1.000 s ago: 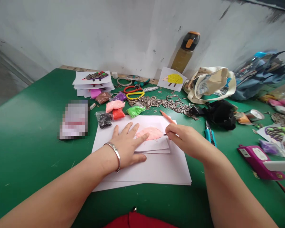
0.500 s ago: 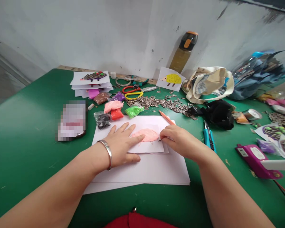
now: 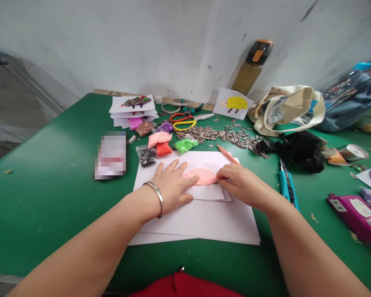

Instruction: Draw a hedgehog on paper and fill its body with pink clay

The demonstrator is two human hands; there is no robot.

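A flat oval of pink modelling clay (image 3: pixel 204 176) lies on a small white card (image 3: pixel 208 193), with pencil lines showing below it. My left hand (image 3: pixel 173 187) is spread flat over the card's left side, its index fingertip on the clay. At the clay's right end, the fingers of my right hand (image 3: pixel 236 179) are pinched together; what they hold, if anything, is hidden. Beneath the card are larger white sheets (image 3: pixel 200 220). An orange pencil-like stick (image 3: pixel 227 154) lies just beyond my right hand.
Clay packets (image 3: pixel 163 148), a phone (image 3: pixel 111 156) and scissors (image 3: pixel 188 120) lie beyond and left. Sunflower seeds (image 3: pixel 204 134) are spread behind the sheets. A blue utility knife (image 3: pixel 287 187), a black bag (image 3: pixel 306 152) and a tote (image 3: pixel 287 109) are right. A hedgehog picture (image 3: pixel 233 104) leans near a bottle (image 3: pixel 250 68).
The view has swung left, so everything sits farther right in the picture. My right fingertips have moved slightly onto the clay's right edge. My left hand stays spread in place.
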